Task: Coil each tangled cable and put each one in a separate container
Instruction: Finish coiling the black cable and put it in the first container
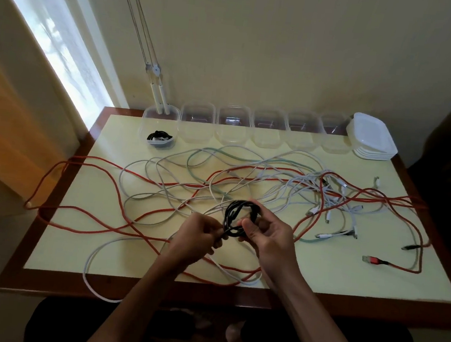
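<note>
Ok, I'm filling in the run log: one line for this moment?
both hands coiling black cable | leftmost container filled | red and white cables tangled on table

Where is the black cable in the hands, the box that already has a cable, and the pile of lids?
black cable point(235, 216), head view, coil's left side
filled box point(160, 115), head view, back wall
lid stack point(371, 135), head view, top lid

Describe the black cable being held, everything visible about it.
The black cable is thin, dark and matte, wound into a small, loose coil of several loops. It is held above the pale tabletop, over the tangle of red and white cables. The right hand grips the coil's lower right side, thumb on its front; the left hand pinches its strand at the lower left. Its connectors cannot be made out.
</note>
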`<act>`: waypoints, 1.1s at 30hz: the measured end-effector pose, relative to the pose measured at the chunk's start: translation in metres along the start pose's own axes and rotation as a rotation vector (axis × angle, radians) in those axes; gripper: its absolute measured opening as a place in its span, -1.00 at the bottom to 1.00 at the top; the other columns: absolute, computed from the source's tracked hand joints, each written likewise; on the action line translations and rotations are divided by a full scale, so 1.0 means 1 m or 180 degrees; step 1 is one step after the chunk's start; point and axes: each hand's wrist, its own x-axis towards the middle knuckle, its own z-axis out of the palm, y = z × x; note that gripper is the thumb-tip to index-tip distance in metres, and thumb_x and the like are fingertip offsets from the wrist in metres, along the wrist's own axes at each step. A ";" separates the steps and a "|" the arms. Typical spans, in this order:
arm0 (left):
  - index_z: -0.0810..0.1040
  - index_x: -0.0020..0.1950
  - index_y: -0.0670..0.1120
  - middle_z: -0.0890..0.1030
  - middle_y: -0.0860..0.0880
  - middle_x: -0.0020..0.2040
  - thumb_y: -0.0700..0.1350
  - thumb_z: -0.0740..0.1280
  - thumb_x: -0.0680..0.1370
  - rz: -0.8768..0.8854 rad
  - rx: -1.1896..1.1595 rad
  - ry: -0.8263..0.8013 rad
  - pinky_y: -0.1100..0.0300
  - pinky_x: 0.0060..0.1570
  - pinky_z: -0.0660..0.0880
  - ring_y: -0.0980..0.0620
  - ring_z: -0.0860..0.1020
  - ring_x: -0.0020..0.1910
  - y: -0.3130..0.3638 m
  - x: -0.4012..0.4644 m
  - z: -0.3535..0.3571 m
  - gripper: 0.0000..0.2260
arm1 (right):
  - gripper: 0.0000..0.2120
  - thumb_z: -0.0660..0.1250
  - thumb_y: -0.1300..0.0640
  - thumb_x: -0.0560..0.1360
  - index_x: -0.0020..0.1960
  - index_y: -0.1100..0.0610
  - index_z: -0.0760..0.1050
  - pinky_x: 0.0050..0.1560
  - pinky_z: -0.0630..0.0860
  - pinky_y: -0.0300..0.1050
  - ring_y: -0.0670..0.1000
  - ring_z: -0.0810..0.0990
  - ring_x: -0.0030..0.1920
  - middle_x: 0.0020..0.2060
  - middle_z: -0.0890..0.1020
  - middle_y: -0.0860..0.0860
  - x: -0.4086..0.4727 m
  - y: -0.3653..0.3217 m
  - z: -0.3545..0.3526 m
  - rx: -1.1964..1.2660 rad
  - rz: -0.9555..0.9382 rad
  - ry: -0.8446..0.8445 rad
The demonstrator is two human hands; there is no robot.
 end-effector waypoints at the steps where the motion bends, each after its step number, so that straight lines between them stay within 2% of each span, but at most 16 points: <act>1: 0.63 -0.16 -0.10 0.60 -0.03 -0.30 -0.27 0.25 0.61 0.0086 0.0162 -0.0112 0.32 -0.30 0.50 0.18 0.55 -0.34 -0.002 0.001 -0.004 -0.78 | -0.66 0.34 0.38 0.51 0.21 0.08 0.56 -0.15 0.60 -0.15 0.04 0.64 -0.14 -0.16 0.71 0.11 0.000 0.000 -0.001 0.0065 0.0103 -0.0079; 3: 0.61 -0.20 -0.07 0.60 -0.01 -0.31 -0.31 0.25 0.59 0.0197 0.0334 -0.0291 0.30 -0.28 0.53 0.19 0.55 -0.34 -0.006 0.002 -0.008 -0.74 | -0.66 0.34 0.39 0.49 0.17 0.07 0.59 -0.18 0.57 -0.15 0.05 0.62 -0.14 -0.16 0.69 0.13 0.001 -0.001 -0.004 0.0220 0.0293 -0.0234; 7: 0.60 -0.20 -0.04 0.60 0.02 -0.25 -0.35 0.31 0.53 0.0241 0.0639 -0.0429 0.30 -0.26 0.52 0.18 0.57 -0.28 -0.008 0.001 -0.005 -0.76 | -0.62 0.33 0.40 0.47 0.13 0.01 0.66 -0.06 0.56 -0.06 0.10 0.60 -0.12 -0.12 0.63 0.19 -0.001 0.007 -0.004 0.0354 0.0343 -0.0561; 10: 0.62 -0.16 -0.06 0.62 0.01 -0.25 -0.36 0.30 0.54 0.0331 0.0521 -0.0364 0.30 -0.26 0.53 0.20 0.57 -0.29 -0.012 0.001 -0.002 -0.77 | -0.62 0.31 0.42 0.50 0.19 0.06 0.61 -0.11 0.57 -0.10 0.08 0.62 -0.13 -0.11 0.66 0.18 -0.001 0.011 -0.003 0.0407 0.0403 -0.0428; 12: 0.65 -0.11 -0.18 0.63 -0.07 -0.24 -0.37 0.26 0.56 0.0390 0.0084 -0.0213 0.30 -0.27 0.51 0.16 0.55 -0.29 -0.014 0.000 -0.001 -0.80 | -0.64 0.32 0.40 0.50 0.21 0.09 0.58 -0.18 0.57 -0.16 0.04 0.65 -0.16 -0.13 0.70 0.15 0.000 0.011 -0.004 0.0444 0.0517 -0.0308; 14: 0.66 -0.11 -0.25 0.64 -0.15 -0.21 -0.34 0.25 0.59 0.0311 -0.0725 0.0031 0.24 -0.25 0.49 0.07 0.54 -0.25 -0.013 -0.002 0.001 -0.80 | -0.67 0.33 0.38 0.50 0.21 0.12 0.57 -0.23 0.57 -0.16 0.04 0.68 -0.17 -0.14 0.71 0.16 0.000 0.012 -0.006 0.0497 0.0655 -0.0247; 16: 0.65 -0.10 -0.26 0.64 -0.12 -0.19 -0.30 0.22 0.61 0.0019 -0.1620 0.0134 0.17 -0.19 0.48 0.04 0.56 -0.18 -0.009 -0.005 0.005 -0.78 | -0.72 0.35 0.35 0.51 0.20 0.16 0.58 -0.24 0.57 -0.16 0.06 0.68 -0.18 -0.14 0.70 0.19 0.001 0.015 -0.007 0.0335 0.0751 -0.0153; 19: 0.64 -0.03 -0.18 0.66 -0.12 -0.10 -0.19 0.18 0.65 -0.0511 -0.2549 -0.0163 0.11 -0.11 0.43 0.00 0.60 -0.08 -0.002 -0.007 0.010 -0.75 | -0.81 0.38 0.30 0.52 0.13 0.22 0.61 -0.26 0.55 -0.16 0.02 0.60 -0.31 -0.24 0.69 0.16 0.001 0.021 -0.006 -0.0085 0.0791 0.0088; 21: 0.63 0.10 -0.17 0.67 -0.13 0.01 -0.06 0.15 0.67 -0.0679 -0.2735 -0.0357 0.08 -0.04 0.42 -0.03 0.60 0.01 -0.001 -0.009 0.011 -0.71 | -0.87 0.41 0.24 0.51 0.05 0.21 0.63 -0.29 0.54 -0.16 0.00 0.56 -0.35 -0.29 0.69 0.11 0.001 0.024 -0.007 -0.0384 0.0721 0.0266; 23: 0.65 0.09 -0.12 0.67 -0.13 0.05 0.02 0.15 0.67 -0.0577 -0.2500 -0.0343 0.04 0.04 0.43 -0.05 0.60 0.08 -0.001 -0.010 0.013 -0.67 | -0.91 0.44 0.18 0.50 0.00 0.17 0.63 -0.30 0.55 -0.14 0.01 0.59 -0.36 -0.31 0.70 0.08 0.001 0.025 -0.009 -0.0777 0.0567 0.0342; 26: 0.63 -0.02 -0.16 0.68 -0.15 -0.04 -0.07 0.19 0.66 -0.0332 -0.1455 0.0061 0.06 0.02 0.46 -0.05 0.62 0.05 0.003 -0.013 0.020 -0.73 | -0.81 0.45 0.01 0.49 0.00 0.11 0.60 -0.24 0.61 -0.04 -0.02 0.66 -0.33 -0.27 0.71 0.03 0.002 0.023 -0.010 -0.1796 0.0373 -0.0015; 28: 0.60 -0.04 -0.18 0.68 -0.14 -0.09 -0.12 0.17 0.67 -0.0366 -0.1115 0.0324 0.11 -0.05 0.46 -0.05 0.64 -0.01 0.001 -0.012 0.022 -0.75 | -0.63 0.41 -0.12 0.50 0.19 0.09 0.55 -0.16 0.56 -0.10 -0.03 0.67 -0.16 -0.07 0.70 -0.06 0.003 0.024 -0.011 -0.2905 0.0167 -0.0200; 30: 0.58 -0.04 -0.18 0.67 -0.14 -0.11 -0.12 0.15 0.67 -0.0434 -0.1015 0.0410 0.09 -0.05 0.48 -0.05 0.64 -0.05 -0.002 -0.009 0.020 -0.75 | -0.49 0.38 -0.11 0.52 0.40 0.06 0.42 -0.07 0.49 -0.14 0.03 0.63 0.02 0.11 0.61 -0.05 0.004 0.026 -0.012 -0.3594 -0.0397 -0.0112; 31: 0.58 -0.03 -0.17 0.66 -0.14 -0.11 -0.11 0.15 0.68 -0.0459 -0.0982 0.0408 0.08 -0.03 0.49 -0.03 0.63 -0.07 -0.002 -0.009 0.019 -0.75 | -0.51 0.38 -0.07 0.53 0.40 0.06 0.43 -0.07 0.49 -0.12 0.06 0.62 0.03 0.12 0.61 -0.02 0.005 0.027 -0.012 -0.3688 -0.0732 -0.0132; 33: 0.58 -0.02 -0.17 0.62 -0.11 -0.16 -0.10 0.14 0.68 -0.0454 -0.0928 0.0374 0.10 -0.07 0.49 -0.01 0.59 -0.15 -0.002 -0.007 0.017 -0.74 | -0.68 0.37 0.02 0.55 0.27 0.08 0.55 -0.13 0.53 -0.07 0.09 0.63 -0.04 0.01 0.66 0.02 0.007 0.029 -0.012 -0.3839 -0.1229 -0.0278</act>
